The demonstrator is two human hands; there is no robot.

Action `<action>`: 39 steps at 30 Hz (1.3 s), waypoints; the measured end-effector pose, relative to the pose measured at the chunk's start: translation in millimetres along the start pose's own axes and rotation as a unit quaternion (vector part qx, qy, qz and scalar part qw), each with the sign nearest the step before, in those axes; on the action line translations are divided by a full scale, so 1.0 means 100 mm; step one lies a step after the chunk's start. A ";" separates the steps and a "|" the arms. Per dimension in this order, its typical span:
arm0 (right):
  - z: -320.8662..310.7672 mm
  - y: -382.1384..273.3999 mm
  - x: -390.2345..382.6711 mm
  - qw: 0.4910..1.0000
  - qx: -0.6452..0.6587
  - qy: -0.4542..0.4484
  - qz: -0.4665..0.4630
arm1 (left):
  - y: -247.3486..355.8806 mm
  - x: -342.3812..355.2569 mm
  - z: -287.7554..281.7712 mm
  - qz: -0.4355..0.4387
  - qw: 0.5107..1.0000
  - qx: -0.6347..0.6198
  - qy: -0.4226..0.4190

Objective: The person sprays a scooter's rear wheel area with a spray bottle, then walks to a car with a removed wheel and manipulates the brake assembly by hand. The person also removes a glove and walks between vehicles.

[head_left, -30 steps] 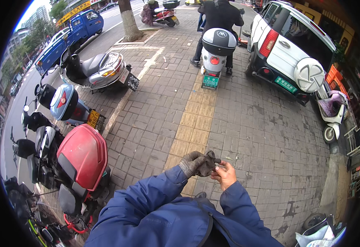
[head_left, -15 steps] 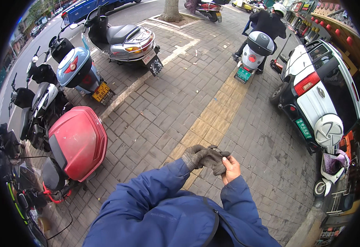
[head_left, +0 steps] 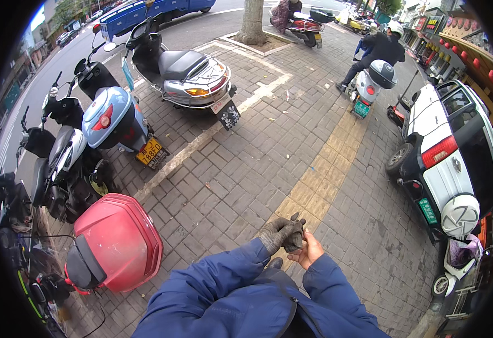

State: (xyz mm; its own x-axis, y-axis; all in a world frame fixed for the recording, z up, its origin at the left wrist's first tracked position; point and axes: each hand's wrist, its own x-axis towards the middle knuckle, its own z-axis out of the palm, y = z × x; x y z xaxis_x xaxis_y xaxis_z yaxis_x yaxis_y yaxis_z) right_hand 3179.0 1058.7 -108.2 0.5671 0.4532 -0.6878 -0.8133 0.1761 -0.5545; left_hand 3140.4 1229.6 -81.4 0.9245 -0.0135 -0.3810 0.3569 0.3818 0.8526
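My left hand wears a dark grey-brown work glove and is closed on a second, crumpled glove of the same dark colour. My right hand is bare. It lies right beside the held glove, thumb raised along its right side and fingertips low by its lower edge, the thumb and fingers apart. Whether the right fingertips touch the glove is hard to tell. Both arms are in blue jacket sleeves, and a dark shoe tip shows below the hands.
Grey paving with a yellow tactile strip runs ahead. At left stand a red top box, a light-blue scooter and a silver scooter. A white car is at right; a helmeted rider sits on a scooter ahead.
The right thumb has come off the held glove, which is now bunched more upright in my left hand. The rider and scooter ahead are farther off, and the view has shifted.
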 end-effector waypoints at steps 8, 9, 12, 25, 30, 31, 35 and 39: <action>0.22 -0.57 1.16 0.989 0.016 -0.007 -0.149 | 0.04 0.65 -0.60 0.070 0.992 -0.072 0.080; 0.25 -0.73 1.34 0.984 0.010 -0.002 -0.180 | 0.04 0.75 -0.71 0.061 0.993 -0.003 0.097; 0.42 -1.29 1.86 0.962 -0.044 0.006 -0.269 | 0.14 1.04 -0.99 0.082 0.971 0.103 0.199; 1.57 -2.54 2.46 0.496 -0.562 -0.193 -0.633 | 1.35 2.48 -0.93 0.150 0.936 0.007 0.318; 1.40 -2.92 2.79 0.498 -0.594 -0.146 -0.615 | 1.45 3.09 -0.88 0.144 0.938 -0.074 0.307; 1.34 -3.00 2.86 0.514 -0.608 -0.136 -0.590 | 1.48 3.24 -0.87 0.154 0.934 -0.041 0.321; 1.11 -3.39 3.10 0.566 -0.694 -0.092 -0.435 | 1.73 3.98 -0.82 0.122 0.936 -0.101 0.315; 0.92 -3.96 3.39 0.587 -0.766 -0.041 -0.257 | 2.04 4.80 -0.67 0.076 0.978 -0.026 0.192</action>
State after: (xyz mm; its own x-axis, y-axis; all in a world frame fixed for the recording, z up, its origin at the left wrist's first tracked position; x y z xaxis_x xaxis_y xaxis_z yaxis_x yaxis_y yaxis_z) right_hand 3681.4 1222.7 -78.8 0.6278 0.7357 -0.2542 0.5705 -0.6570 -0.4928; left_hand 3647.9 1363.0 -113.9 0.8445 0.3913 -0.3657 0.2027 0.3984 0.8945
